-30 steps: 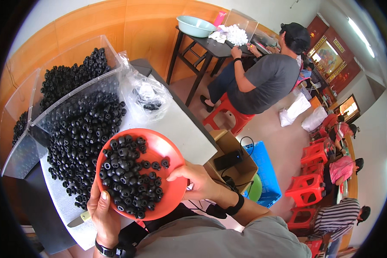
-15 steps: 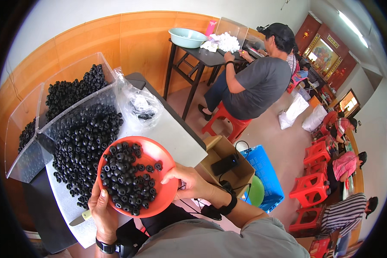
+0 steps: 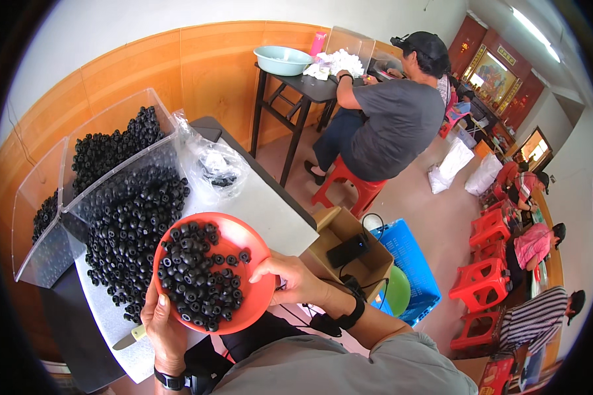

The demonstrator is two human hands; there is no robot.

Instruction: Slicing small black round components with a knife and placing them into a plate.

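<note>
Between my hands is an orange-red plastic bowl, tilted so that its load lies toward the left side. Many small black ring-shaped plastic parts fill that half, and a few lie apart near the middle. My left hand grips the lower left rim, thumb up along the outside. The right rim is pinched by my right hand, its thumb over the edge inside. Beside the bowl, a large heap of the same black parts spills from a clear plastic bin onto the table.
A knife with a pale handle lies by my left hand on the white tabletop. Behind the bowl rests a clear plastic bag. To the right stand a cardboard box and a blue crate. A co-worker sits ahead.
My view has shifted slightly, so the scene sits a little differently. Both hands keep hold of the bowl, and the parts in it look the same. The co-worker's arms have moved.
</note>
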